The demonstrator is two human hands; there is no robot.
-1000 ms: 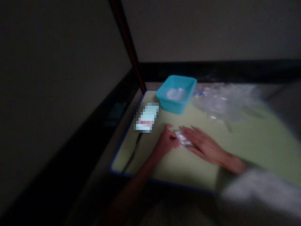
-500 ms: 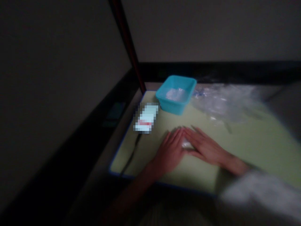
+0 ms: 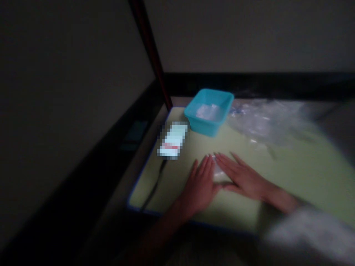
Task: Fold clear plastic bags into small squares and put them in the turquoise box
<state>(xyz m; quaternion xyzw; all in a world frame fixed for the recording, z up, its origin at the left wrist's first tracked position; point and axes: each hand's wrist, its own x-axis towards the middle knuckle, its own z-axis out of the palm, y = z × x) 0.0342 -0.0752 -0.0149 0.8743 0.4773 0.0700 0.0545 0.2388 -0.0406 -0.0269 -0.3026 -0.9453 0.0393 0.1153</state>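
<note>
Both my hands lie flat on a pale green mat [image 3: 277, 162] with a blue edge. My left hand [image 3: 200, 181] rests with fingers stretched out, pressing on the left side of a small clear plastic packet [image 3: 220, 174]. My right hand [image 3: 241, 175] lies flat over the packet's right side, fingers straight and together. Only a strip of the packet shows between the two hands. The picture is dim and blurred.
A turquoise tub [image 3: 210, 110] with something white inside stands at the back of the mat. Crumpled clear plastic [image 3: 271, 118] lies to its right. A pixelated white card or phone [image 3: 172, 139] lies at the left, with a dark cable [image 3: 155, 184] running toward the front edge.
My left hand went from a loose pinch at the packet's edge to lying flat on it. Both hands slid slightly toward me on the mat.
</note>
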